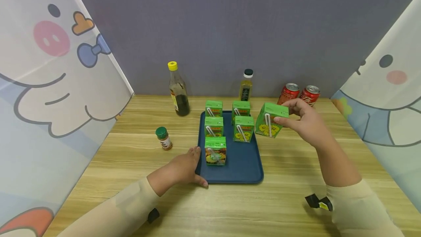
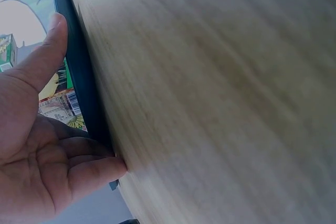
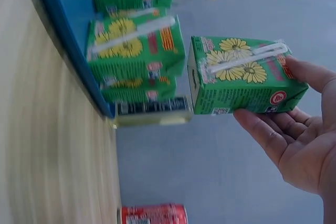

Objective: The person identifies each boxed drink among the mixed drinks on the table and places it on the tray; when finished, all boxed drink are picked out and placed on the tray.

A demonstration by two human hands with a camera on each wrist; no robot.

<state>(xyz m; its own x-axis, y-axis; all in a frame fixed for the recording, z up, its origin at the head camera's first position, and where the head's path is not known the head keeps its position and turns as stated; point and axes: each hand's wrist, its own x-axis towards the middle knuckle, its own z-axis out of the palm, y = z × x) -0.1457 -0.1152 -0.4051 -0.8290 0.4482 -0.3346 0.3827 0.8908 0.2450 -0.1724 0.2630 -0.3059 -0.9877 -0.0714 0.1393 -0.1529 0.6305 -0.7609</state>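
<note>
A dark blue tray (image 1: 245, 165) lies on the wooden table. My left hand (image 1: 182, 167) rests at its front left corner, the thumb (image 2: 52, 51) along one edge and the fingers against the other. In my right hand (image 1: 307, 123) I grip a green drink carton (image 1: 271, 120) with yellow flowers and a straw on its side; it is held up, slightly tilted, by the tray's right edge. Three similar cartons stand in a left column, the nearest one (image 1: 215, 153) showing a different face. Two more, including a front carton (image 1: 243, 129), form a right column.
Behind the tray stand a dark sauce bottle (image 1: 179, 96) with a yellow cap and a small oil bottle (image 1: 246, 87). A green-lidded spice jar (image 1: 163, 138) is to the left. Red cans (image 1: 290, 92) are at the back right, partly behind my right hand. A grey wall (image 1: 210, 39) closes the back.
</note>
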